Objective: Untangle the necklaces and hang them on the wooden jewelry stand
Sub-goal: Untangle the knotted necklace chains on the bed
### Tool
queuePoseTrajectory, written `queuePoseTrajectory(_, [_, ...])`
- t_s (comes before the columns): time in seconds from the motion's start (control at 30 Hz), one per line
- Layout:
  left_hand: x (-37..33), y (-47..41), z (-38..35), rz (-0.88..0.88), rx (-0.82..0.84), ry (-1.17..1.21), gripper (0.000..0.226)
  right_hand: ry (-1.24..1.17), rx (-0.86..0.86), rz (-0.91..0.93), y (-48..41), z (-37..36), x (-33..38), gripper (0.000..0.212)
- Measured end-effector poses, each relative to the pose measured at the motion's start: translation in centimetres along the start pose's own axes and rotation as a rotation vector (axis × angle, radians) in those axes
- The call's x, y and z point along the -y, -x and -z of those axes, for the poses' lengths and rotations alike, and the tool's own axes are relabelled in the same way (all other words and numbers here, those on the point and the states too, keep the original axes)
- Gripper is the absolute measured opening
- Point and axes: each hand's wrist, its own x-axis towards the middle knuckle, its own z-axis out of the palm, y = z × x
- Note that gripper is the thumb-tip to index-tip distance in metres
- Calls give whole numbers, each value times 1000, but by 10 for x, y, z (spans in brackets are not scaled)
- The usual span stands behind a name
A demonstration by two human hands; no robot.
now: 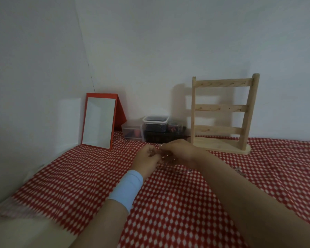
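From the head camera, both hands meet over the middle of the red-and-white patterned cloth (168,212), a little nearer its far edge than the near one. The left hand (147,159) and the right hand (179,151) are curled toward each other with their fingertips touching or nearly so, pinching at thin silvery necklaces (166,158) that show only as faint glints between and just below the fingers. The chain is too fine and blurred to say how many strands there are or where the knot lies.

The step in hand looks like picking the tangle apart. It should go best if one hand pins the knot against the cloth while the other teases a single loop loose, pulling sideways and gently, since a hard tug would likely tighten it. Spreading the strands flat on the cloth would make them easier to follow against the busy pattern.

Both forearms come in from the near edge and converge. The left wrist wears a pale blue band (126,188). The right forearm lies low across the cloth, the hand arched palm-down over the chain.

A few small glinting bits (238,170) lie on the cloth right of the right forearm, possibly more chain. The wooden jewelry stand (222,113) stands upright at the far edge, right of the hands, with its pegs bare. A red-framed mirror (98,120) and some small plastic boxes (155,129) sit at the far left.
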Motion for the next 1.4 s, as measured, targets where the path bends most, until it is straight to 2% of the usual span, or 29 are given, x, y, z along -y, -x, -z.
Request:
queuePoseTrajectory(0.1, [-1,-2,5,-92,-102,43,9,113,2,-1,3,-1,5,28])
queuePoseTrajectory(0.17, [-3,-5,9,-85,-103,145,13,253,6,4,6,2,4,28])
queuePoseTrajectory(0.27, [-6,-11,12,59,-93,523,17,351,-9,18,6,5,-3,24])
queuePoseTrajectory(0.37, [-10,-14,9,183,-29,922,20,337,-29,67,6,8,-10,26])
queuePoseTrajectory(0.43, [-11,-14,8,239,34,1056,20,337,-18,116,7,14,-14,25])
queuePoseTrajectory(0.47, [-11,-15,8,252,64,1046,20,361,-16,145,7,17,-16,22])
queuePoseTrajectory(0.57, [-8,-16,5,241,133,843,26,489,-57,231,6,27,-22,20])
queuePoseTrajectory(0.73, [-8,-8,-7,134,171,449,32,478,-33,340,10,35,-33,5])
queuePoseTrajectory(0.87, [-5,-2,-15,27,163,193,35,594,5,302,21,36,-42,3])
queuePoseTrajectory(0.97, [-2,4,-21,-31,161,-67,39,743,-34,214,32,41,-47,16])
queuePoseTrajectory(1.07, [-1,11,-29,-111,173,-371,32,841,-154,114,39,43,-50,35])
queuePoseTrajectory(1.17, [-2,13,-39,-138,218,-524,27,900,-263,55,44,39,-50,38])
queuePoseTrajectory(1.27, [-5,10,-47,-145,256,-678,29,1032,-262,-7,46,31,-44,42])
queuePoseTrajectory(1.4, [-1,-1,-51,-137,294,-820,33,1136,-241,18,38,21,-32,50])
